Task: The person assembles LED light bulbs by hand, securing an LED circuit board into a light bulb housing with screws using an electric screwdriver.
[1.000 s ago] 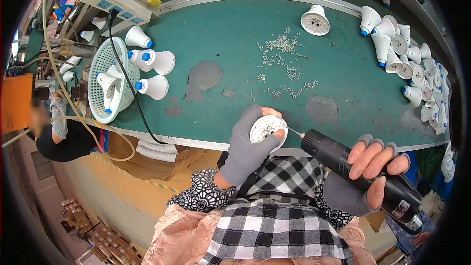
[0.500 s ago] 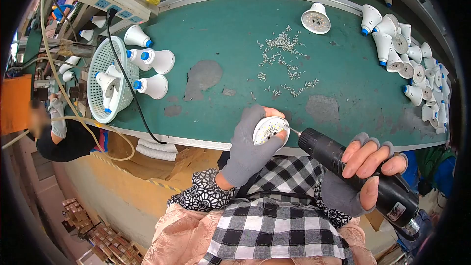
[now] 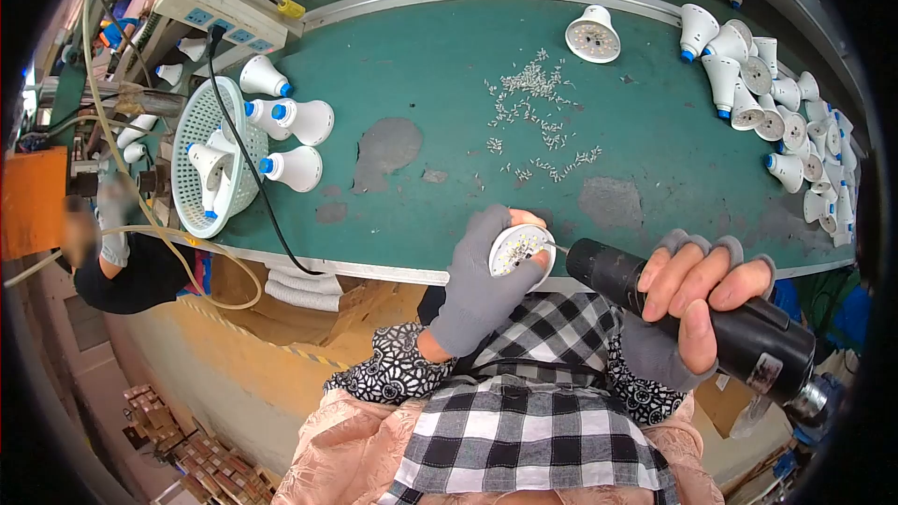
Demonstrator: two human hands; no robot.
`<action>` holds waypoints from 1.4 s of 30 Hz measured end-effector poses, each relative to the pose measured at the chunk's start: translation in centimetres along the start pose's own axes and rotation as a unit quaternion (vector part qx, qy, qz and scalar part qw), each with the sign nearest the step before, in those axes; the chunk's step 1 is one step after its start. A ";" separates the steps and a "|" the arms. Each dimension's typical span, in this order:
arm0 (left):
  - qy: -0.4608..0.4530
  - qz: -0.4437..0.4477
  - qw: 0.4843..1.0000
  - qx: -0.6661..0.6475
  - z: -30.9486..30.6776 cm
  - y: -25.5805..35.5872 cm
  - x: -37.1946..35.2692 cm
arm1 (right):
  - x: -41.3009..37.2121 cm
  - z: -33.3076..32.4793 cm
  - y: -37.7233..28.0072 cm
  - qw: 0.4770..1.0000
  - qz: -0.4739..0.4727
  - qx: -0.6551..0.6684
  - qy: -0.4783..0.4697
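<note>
My left hand (image 3: 482, 285), in a grey glove with bare fingertips, is closed around an LED bulb (image 3: 510, 251) near the table's front edge. The bulb's round face with its board of small LEDs points up, and my thumb presses on it. My right hand (image 3: 702, 304), gloved the same way, wraps around a black electric screwdriver (image 3: 613, 271). Its thin bit slants left, with the tip right at the bulb's face beside my left thumb. Beyond my hands, many tiny screws (image 3: 533, 84) lie scattered over the green table (image 3: 430, 65).
A pale basket (image 3: 183, 182) holding bulbs stands at the left, with several bulb housings (image 3: 304, 122) beside it. A black cord (image 3: 245, 154) runs from a power strip (image 3: 210, 14) across the basket. Many bulbs (image 3: 748, 84) crowd the right end. Another person's arm (image 3: 114, 243) shows far left.
The rear of the screwdriver has swung right and slightly up, and my right-hand fingers have shifted on it. The bulb stays in my left hand. The other person's hand has moved.
</note>
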State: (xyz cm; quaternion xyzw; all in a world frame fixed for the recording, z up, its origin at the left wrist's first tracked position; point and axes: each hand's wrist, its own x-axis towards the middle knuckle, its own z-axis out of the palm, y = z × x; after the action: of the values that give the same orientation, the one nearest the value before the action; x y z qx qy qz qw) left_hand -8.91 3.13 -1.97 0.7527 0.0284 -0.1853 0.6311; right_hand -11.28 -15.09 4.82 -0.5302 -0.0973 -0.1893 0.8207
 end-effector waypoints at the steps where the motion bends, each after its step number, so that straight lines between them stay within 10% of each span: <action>1: -0.010 -0.017 0.999 -0.027 0.0 0.2 0.0 | 0.1 -0.1 0.0 0.999 -0.025 0.032 0.031; 5: -0.071 -0.049 0.976 -0.202 -0.9 1.1 -0.4 | 1.3 -1.2 -1.0 0.969 -0.101 0.161 0.155; 13: -0.123 0.008 0.956 -0.268 -0.2 1.0 -2.9 | -0.7 -10.7 2.5 0.899 0.118 0.400 0.131; 28: -0.149 0.015 0.941 -0.305 1.2 3.4 -5.1 | -3.7 -11.9 7.7 0.914 0.166 0.344 0.134; 31: -0.173 -0.091 0.835 -0.514 1.7 3.6 -2.2 | -3.3 -12.2 7.2 0.917 0.172 0.323 0.159; 42: -0.288 -0.105 0.866 -0.395 5.3 9.6 14.8 | -3.8 -12.6 7.6 0.896 0.195 0.369 0.155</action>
State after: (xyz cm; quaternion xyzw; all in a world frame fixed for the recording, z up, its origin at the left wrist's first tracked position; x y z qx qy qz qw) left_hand 6.19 -6.72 1.71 0.3457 -0.0050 -0.4323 0.8328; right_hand -12.11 -22.91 -8.15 -0.1617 0.0735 -0.0556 0.9825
